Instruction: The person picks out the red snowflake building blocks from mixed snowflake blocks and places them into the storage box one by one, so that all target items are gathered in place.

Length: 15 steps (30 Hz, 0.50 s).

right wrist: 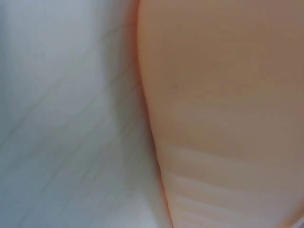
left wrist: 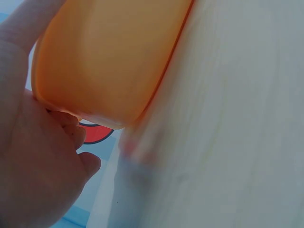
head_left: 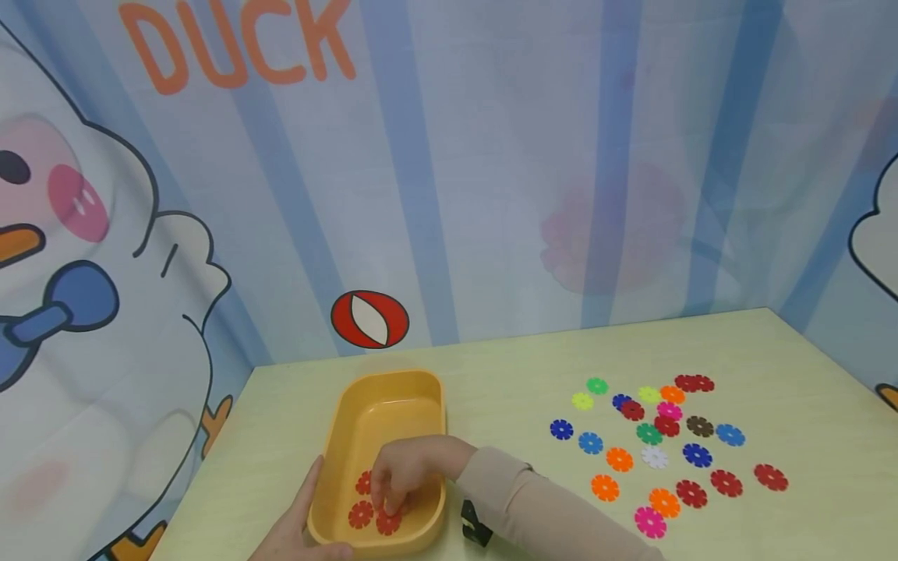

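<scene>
A yellow-orange tray [head_left: 390,417] lies on the pale table near its front left. My left hand [head_left: 298,526] grips the tray's near left corner, thumb along the rim. In the left wrist view the fingers [left wrist: 71,135] curl against the tray's outer wall [left wrist: 109,57]. My right hand [head_left: 390,505] reaches down into the tray, its fingertips bunched on a red flower disc [head_left: 388,522]. Two more red discs [head_left: 361,514] lie beside it on the tray floor. The right wrist view shows only a blurred tray wall [right wrist: 223,95] and the table.
Several loose flower discs [head_left: 620,459] in many colours are spread over the table's right half. A cartoon backdrop curtain [head_left: 491,171] closes the far side and the left. A black wrist mount [head_left: 475,527] sits by my right sleeve.
</scene>
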Motion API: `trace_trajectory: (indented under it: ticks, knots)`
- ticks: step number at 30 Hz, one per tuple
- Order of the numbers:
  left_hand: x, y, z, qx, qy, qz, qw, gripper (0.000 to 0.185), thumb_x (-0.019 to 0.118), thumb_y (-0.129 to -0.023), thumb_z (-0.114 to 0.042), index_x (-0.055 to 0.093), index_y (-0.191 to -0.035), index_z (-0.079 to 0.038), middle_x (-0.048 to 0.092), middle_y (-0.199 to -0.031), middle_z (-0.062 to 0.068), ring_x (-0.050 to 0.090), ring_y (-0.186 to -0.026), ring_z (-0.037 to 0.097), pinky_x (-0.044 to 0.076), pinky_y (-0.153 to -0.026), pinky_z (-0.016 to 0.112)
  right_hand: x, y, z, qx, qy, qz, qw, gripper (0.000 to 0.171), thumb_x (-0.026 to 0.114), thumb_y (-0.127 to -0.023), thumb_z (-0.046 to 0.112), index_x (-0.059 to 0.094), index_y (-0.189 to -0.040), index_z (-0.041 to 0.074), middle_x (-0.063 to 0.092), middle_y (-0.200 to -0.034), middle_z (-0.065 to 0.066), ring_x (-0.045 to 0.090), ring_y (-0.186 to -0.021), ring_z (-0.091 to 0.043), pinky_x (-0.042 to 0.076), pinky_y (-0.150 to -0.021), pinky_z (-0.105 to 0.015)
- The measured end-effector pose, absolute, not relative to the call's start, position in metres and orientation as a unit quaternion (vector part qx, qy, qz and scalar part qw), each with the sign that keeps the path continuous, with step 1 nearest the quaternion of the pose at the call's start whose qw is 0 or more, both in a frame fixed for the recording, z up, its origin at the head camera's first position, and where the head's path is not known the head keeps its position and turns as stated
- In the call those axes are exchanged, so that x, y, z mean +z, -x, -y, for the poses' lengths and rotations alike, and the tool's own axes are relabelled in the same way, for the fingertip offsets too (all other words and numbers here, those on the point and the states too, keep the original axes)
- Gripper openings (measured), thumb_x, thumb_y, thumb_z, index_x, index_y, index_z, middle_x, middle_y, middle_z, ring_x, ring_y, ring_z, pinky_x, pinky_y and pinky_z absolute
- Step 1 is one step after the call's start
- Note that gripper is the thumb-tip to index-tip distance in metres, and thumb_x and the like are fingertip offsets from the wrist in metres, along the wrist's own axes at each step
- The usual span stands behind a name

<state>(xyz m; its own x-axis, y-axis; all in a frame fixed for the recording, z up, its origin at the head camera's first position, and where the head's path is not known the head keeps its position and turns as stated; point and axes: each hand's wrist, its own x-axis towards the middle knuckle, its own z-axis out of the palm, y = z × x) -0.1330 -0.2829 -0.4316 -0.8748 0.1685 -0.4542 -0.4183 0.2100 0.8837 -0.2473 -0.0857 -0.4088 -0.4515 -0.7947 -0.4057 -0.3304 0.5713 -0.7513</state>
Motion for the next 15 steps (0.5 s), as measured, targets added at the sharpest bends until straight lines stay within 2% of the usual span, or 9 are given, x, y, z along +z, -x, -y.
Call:
trace_trajectory:
  ticks: [9,15]
  knots:
    - [-0.433,0.133,0.283,0.594,0.111,-0.764,0.227,0.118,0.071,-0.086,-0.039,-0.028,-0.149,-0.022,0.015,-0.152,0.031,0.057,-0.105,0.028,0.057,-0.086,0.048,-0.403,0.248,0.084,-0.302,0.373,-0.802,0.356,0.007,0.071,-0.085,0.005,0.071,-0.09,0.01,0.062,-0.079,0.001,0.054,-0.069,-0.013,0.048,-0.063,-0.019]
    - [-0.434,0.133,0.282,0.609,0.107,-0.75,0.234,0.119,0.071,-0.087,-0.037,-0.03,-0.147,-0.023,0.013,-0.152,0.031,0.058,-0.104,0.028,0.057,-0.086,0.048,-0.394,0.253,0.078,-0.302,0.415,-0.806,0.296,0.009,0.073,-0.084,0.011,0.072,-0.093,0.012,0.063,-0.08,0.007,0.055,-0.072,-0.007,0.05,-0.067,-0.016]
